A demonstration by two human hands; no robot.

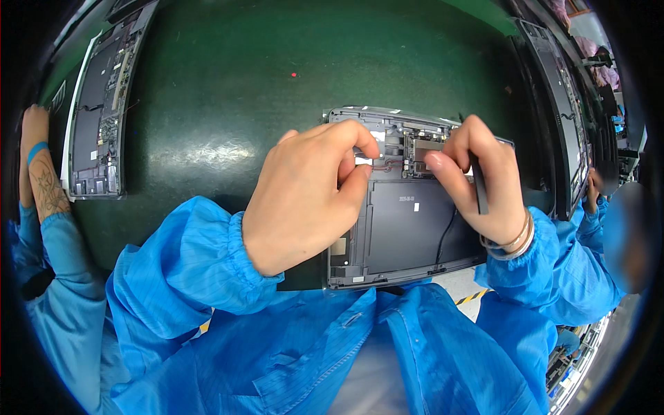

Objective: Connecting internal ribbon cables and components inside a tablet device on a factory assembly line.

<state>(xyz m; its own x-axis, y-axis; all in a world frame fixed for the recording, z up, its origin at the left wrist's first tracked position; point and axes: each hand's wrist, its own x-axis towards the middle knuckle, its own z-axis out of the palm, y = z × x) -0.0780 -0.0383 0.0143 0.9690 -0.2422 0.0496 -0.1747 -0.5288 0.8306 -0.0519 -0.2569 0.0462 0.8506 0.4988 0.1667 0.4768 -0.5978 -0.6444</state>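
An opened tablet (391, 266) lies in front of me, with a flat black battery (401, 225) on its near side and a circuit board (418, 149) on its far side. My left hand (311, 187) reaches over its left part, thumb and index finger closed about a small white piece (362, 160). Thin red and dark wires (387, 166) run from beside those fingertips toward the board. Over the board's right end, my right hand (491, 180) is curled around a slim black stick-like tool (479, 187). Its working tip is hidden, and the hand covers the tablet's right side.
The table (214, 83) is dark green, with a tiny red bit (293, 75) on it. Other opened devices lie at the far left (100, 104) and far right (560, 104). A co-worker's tattooed arm (47, 180) is at the left edge; another person sits at the right.
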